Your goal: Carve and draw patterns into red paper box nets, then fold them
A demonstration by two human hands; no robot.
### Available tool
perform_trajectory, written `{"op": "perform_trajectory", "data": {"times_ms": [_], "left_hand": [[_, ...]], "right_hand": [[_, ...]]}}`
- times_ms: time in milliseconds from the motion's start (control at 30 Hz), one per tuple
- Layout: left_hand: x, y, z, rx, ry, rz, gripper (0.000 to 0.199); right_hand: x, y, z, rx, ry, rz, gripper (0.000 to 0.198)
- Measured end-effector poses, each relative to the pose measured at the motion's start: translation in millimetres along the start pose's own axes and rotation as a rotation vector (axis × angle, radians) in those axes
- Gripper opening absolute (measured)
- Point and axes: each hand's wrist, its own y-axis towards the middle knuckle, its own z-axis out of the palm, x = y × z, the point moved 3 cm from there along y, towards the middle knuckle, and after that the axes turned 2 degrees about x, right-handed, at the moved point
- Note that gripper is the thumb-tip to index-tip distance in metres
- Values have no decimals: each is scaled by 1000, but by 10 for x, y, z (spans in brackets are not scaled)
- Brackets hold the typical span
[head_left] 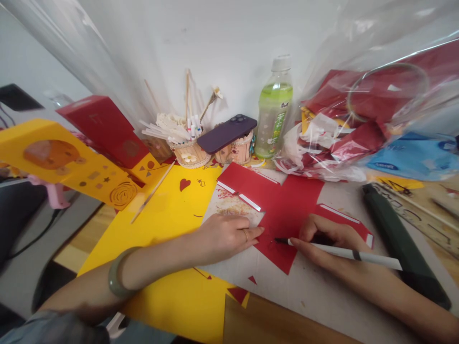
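Right hand (332,237) gripping a pen (339,251), tip at the red card (283,210); left hand (225,239), loosely extended, touching the card's edge.

Faces a pale wall (222,43), plain and grey-white, with a faint smudge high up and slightly darker patches lower down. Veiled in both upper corners by clear plastic (86,28), creased and streaked with glare. Laid out below with a wood-grained worktop (276,320), brown at the near edge and paler toward the right. Shows more light wood at the left, hard to tell as worktop or floor. Bounded at far left by a grey surface (21,286) with a curved edge, too blurred to name. Lit softly, with weak shadows.
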Motion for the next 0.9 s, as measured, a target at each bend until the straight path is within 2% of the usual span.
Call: {"op": "perform_trajectory", "data": {"times_ms": [900], "left_hand": [[-3,-7,26,2,11,-8,33]], "right_hand": [[-74,-12,-13,-16,19,40,29]]}}
